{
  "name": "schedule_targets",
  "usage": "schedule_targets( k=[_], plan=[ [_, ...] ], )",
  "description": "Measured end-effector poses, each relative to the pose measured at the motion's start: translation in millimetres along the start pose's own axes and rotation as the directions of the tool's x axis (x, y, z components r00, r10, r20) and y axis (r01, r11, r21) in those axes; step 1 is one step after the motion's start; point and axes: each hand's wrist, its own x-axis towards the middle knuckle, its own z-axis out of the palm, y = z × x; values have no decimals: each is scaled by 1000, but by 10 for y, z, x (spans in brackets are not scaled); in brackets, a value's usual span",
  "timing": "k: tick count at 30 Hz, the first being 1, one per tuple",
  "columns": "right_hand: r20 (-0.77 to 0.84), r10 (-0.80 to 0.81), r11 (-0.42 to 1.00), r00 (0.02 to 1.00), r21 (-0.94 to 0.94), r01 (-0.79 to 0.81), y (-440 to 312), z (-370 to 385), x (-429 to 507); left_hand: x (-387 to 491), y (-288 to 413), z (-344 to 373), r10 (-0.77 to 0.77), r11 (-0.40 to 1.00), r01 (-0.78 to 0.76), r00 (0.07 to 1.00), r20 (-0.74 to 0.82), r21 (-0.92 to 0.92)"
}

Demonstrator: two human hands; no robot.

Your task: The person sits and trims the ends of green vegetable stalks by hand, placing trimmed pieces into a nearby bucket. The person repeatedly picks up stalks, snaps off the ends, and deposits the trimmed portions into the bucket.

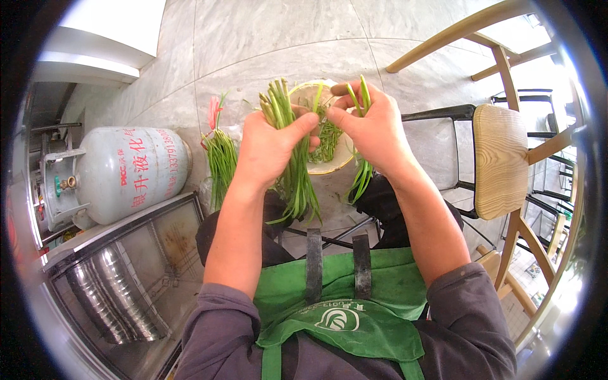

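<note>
My left hand [268, 147] grips a thick bunch of long green stalks, probably garlic chives [299, 183]. Their pale cut ends point up and away, and the thin leaves hang towards my lap. A few similar stalks [363, 178] are pinched in my right hand [375, 121], their leaves drooping over my right knee. Both hands are above a pale, yellow-rimmed basin [338, 167], which they partly cover. Green scraps [327, 142] lie inside it. To the left of my left hand, another bundle of green stalks [222, 159] is tied with a red band.
A grey gas cylinder [135, 173] with red writing stands at left, beside a glass-fronted metal cabinet [128, 285]. Wooden chair legs [456, 35] and a wooden-topped seat [501, 161] with a black frame are on the right. A green apron [332, 280] covers my lap.
</note>
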Motion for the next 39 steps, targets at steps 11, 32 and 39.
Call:
schedule_targets(
  k=[11, 32, 39],
  plan=[
    [22, 78, 955, 997, 287, -81, 66, 46, -9, 19, -66, -4, 0, 1000, -1, 998, 61, 10],
    [197, 176, 864, 965, 438, -247, -64, 64, -80, 44, -91, -32, -26, 997, 34, 993, 114, -66],
    [249, 164, 810, 954, 518, -275, -16, -28, -37, 80, -31, -56, 71, 978, -124, 954, -291, -167]
  ],
)
